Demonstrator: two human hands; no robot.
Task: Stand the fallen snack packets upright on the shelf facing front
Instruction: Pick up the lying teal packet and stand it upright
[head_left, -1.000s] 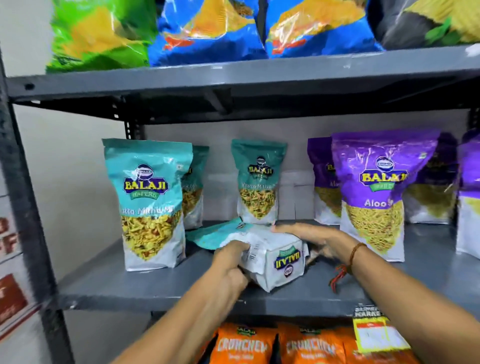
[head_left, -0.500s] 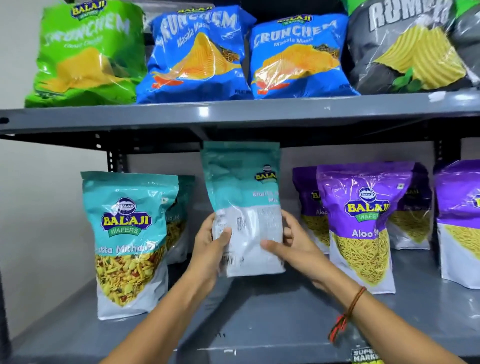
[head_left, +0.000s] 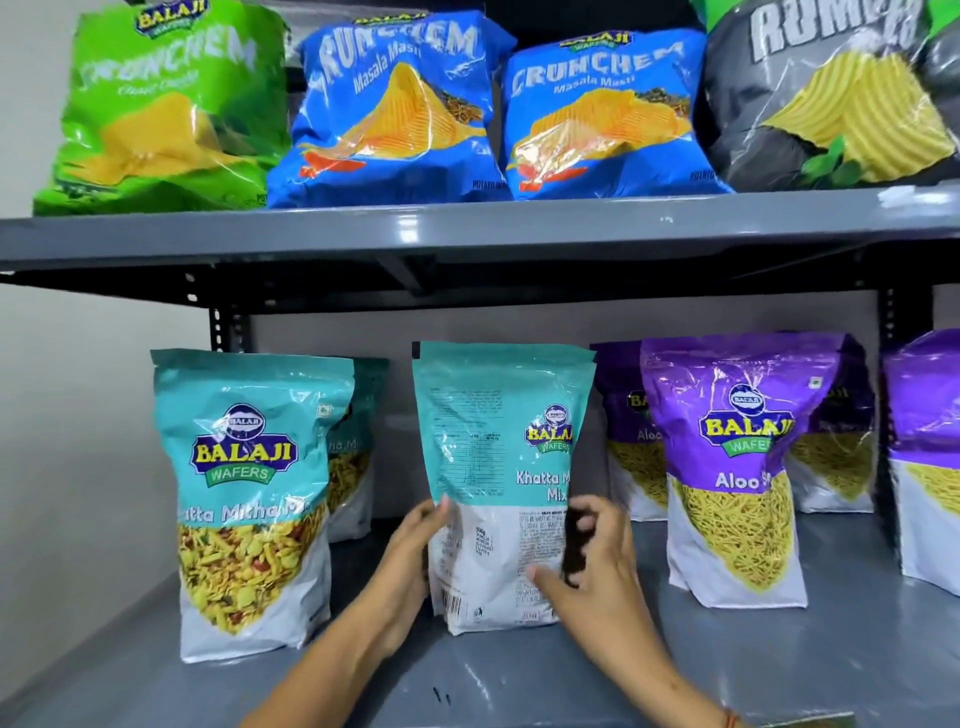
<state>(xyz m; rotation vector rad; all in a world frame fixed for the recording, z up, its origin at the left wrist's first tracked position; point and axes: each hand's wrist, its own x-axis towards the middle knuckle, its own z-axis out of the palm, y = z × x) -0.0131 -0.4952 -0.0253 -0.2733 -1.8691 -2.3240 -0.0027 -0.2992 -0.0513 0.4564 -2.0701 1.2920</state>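
Head view: teal packet upright on shelf, back side outward, gripped by left hand and right hand.

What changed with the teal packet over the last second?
The teal packet, lying flat on the lower shelf a second ago, was lifted by both hands and now stands upright there, its printed back side towards the camera. The left hand and right hand still hold its sides. The other packets stayed put.
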